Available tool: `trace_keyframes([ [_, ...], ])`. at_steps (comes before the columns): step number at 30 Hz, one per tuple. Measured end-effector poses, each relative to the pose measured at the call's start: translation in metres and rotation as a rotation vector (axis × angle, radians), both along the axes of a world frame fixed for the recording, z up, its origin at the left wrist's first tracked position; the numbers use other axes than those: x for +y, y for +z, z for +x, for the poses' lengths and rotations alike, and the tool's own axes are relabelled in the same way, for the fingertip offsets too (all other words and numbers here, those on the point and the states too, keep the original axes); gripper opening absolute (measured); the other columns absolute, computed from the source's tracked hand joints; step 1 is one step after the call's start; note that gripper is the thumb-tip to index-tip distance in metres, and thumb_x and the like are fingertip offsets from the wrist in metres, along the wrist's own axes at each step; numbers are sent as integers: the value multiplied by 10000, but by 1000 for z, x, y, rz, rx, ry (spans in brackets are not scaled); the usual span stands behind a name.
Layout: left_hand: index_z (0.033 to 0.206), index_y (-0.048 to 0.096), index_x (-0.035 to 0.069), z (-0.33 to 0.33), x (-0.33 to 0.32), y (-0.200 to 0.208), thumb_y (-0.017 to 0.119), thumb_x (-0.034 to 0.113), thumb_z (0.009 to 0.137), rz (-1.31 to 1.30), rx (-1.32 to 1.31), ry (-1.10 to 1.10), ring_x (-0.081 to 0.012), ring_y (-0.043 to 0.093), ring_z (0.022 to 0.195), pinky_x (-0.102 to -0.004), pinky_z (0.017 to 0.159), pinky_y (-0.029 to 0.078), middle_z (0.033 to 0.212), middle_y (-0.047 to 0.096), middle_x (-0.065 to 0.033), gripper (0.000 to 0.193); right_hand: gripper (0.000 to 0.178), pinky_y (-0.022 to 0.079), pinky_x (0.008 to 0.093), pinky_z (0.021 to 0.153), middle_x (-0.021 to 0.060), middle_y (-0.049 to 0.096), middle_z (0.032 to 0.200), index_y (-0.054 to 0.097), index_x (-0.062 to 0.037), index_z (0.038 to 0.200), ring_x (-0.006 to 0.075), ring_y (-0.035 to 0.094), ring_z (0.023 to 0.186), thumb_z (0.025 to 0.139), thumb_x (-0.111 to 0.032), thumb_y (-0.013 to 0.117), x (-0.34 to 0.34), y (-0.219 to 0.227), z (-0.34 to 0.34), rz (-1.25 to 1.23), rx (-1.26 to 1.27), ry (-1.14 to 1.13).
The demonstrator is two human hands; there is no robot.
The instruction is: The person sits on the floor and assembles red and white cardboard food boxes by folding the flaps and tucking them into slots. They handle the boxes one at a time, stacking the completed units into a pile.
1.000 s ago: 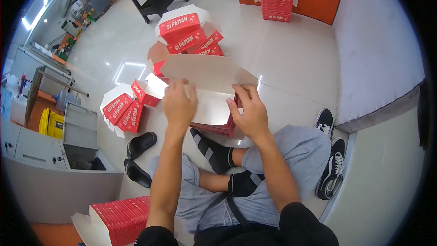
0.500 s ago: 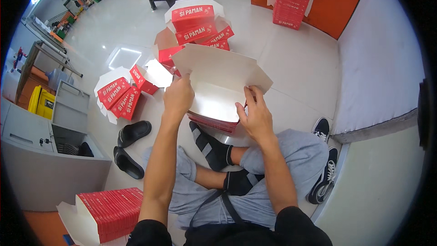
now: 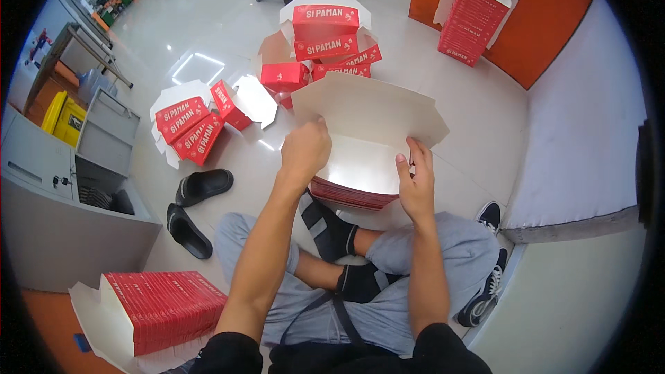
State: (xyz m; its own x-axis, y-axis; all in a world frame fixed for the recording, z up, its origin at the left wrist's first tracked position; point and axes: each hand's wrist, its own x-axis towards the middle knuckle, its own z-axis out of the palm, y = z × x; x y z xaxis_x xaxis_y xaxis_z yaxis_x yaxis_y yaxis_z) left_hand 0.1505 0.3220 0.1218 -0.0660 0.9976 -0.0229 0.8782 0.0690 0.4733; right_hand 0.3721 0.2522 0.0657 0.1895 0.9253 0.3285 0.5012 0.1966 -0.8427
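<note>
Right in front of the person sitting cross-legged on the pale tiles, an open paperboard food carton [image 3: 364, 165] rests low by the feet, its white inside showing, its lid [image 3: 377, 107] raised at the far side; several red edges show beneath its near rim. The left hand [image 3: 306, 154] is curled at the carton's left edge, fingertips hidden, so I can't tell what it pinches. The right hand [image 3: 418, 180] is at the right corner, thumb and fingers a little apart; whether they squeeze the board I can't tell. Just beyond the lid sits a pile of folded red cartons [image 3: 325, 31], and to the left another cluster of cartons [image 3: 188, 125] lies on the floor. Nearer the left forearm is a tight stack of nested cartons [image 3: 170, 308], and a tall stack [image 3: 472, 24] stands against the orange panel [image 3: 544, 21]. Black slides [image 3: 203, 187] lie left of the person's knee, laced sneakers [image 3: 485, 298] to the right.
</note>
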Motion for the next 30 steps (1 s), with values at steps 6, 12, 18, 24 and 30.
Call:
trace_keyframes([
  [6, 933, 729, -47, 8, -7, 1, 419, 272, 1046, 3, -8, 76, -542, 678, 923, -586, 880, 527, 945, 704, -335, 459, 481, 457, 409, 1056, 210, 536, 1424, 532, 35, 1422, 370, 561, 1279, 1032, -243, 584, -5, 11, -2, -48, -63, 0],
  [12, 990, 730, -24, -1, -7, -14, 413, 282, 1054, 25, -76, 61, -542, 670, 963, -588, 899, 521, 992, 709, -320, 446, 484, 430, 369, 1073, 196, 524, 1438, 539, 30, 1431, 325, 538, 1293, 1030, -230, 610, -2, 5, -1, -25, -82, 11],
  [18, 1055, 711, -20, -14, -12, -14, 432, 349, 1053, -22, -162, 92, -511, 659, 1030, -570, 925, 507, 1060, 696, -317, 462, 518, 393, 434, 1137, 257, 473, 1481, 529, 38, 1424, 402, 486, 1368, 976, -189, 653, -4, 12, 6, -96, -34, 86],
  [24, 1093, 704, 19, -67, 37, -5, 547, 328, 1007, 283, -205, 247, -467, 665, 1043, -539, 934, 513, 1082, 708, -246, 357, 515, 427, 454, 1108, 258, 446, 1502, 562, -35, 1426, 408, 479, 1378, 951, -189, 685, -9, 22, 12, -183, 4, 90],
  [30, 1388, 538, 110, -102, 159, -38, 616, 277, 957, 231, -27, -25, -444, 622, 1182, -527, 985, 522, 1485, 503, -163, 469, 526, 419, 465, 1128, 279, 434, 1501, 577, -54, 1418, 433, 458, 1399, 929, -195, 713, -9, 22, 10, -154, -86, 119],
])
